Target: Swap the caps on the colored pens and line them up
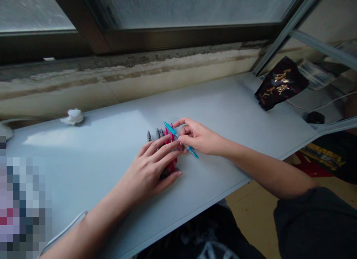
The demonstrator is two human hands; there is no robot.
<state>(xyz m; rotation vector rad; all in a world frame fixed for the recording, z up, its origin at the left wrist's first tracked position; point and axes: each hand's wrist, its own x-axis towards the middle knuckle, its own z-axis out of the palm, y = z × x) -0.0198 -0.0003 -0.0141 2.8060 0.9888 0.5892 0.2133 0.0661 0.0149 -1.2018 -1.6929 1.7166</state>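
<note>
Dark sleeve (312,221) covers the upper right arm. Right hand (198,137) pinches a blue pen (171,129) between thumb and fingers, above pink pens (170,138) and gray pens (158,133) on a white desk (223,102). Left hand (147,173) lies open across them.

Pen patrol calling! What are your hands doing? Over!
Right-hand grip on blue pen. Left-hand grip over pink pens and grey pens. Crumpled tissue far left.
</note>
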